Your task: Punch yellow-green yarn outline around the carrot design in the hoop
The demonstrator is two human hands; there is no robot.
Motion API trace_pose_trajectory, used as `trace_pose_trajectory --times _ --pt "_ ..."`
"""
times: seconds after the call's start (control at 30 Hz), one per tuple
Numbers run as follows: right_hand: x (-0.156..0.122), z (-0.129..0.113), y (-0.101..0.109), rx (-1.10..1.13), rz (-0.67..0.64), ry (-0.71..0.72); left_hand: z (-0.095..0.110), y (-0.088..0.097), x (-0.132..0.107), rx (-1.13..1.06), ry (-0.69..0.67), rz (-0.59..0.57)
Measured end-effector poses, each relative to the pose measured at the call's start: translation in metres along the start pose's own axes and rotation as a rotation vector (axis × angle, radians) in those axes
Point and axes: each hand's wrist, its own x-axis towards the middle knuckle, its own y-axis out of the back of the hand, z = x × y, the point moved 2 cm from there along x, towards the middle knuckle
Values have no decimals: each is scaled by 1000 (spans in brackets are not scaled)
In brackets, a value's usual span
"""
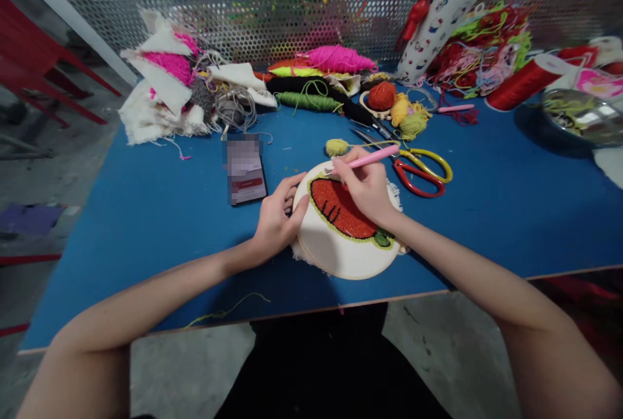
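A round embroidery hoop (pixel 335 257) with white cloth lies on the blue table (pixel 146 224) near its front edge. On the cloth is a red stitched shape (pixel 341 211) with a yellow-green border and a green patch. My left hand (pixel 276 218) grips the hoop's left rim, fingers curled over it. My right hand (pixel 366 185) is closed on a pink punch needle (pixel 377 157), its tip at the upper edge of the stitching. A small ball of pale green yarn (pixel 337 146) lies just beyond the hoop.
Red-handled scissors (pixel 419 179) and yellow-handled scissors (pixel 431 161) lie right of the hoop. A phone (pixel 246 176) lies to its left. Yarn skeins (pixel 335 59), cloth scraps (pixel 160 82), a red spool (pixel 525 82), a metal bowl (pixel 584 117) and a patterned tumbler (pixel 438 23) crowd the back by perforated metal.
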Motion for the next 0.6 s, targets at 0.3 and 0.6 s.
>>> trace_pose_trajectory --times 0.3,0.6 --pt "1 6 4 87 122 -9 -1 0 0 3 12 -4" --pt "-1 -2 -3 -235 -44 176 1 -1 -3 -35 1 4"
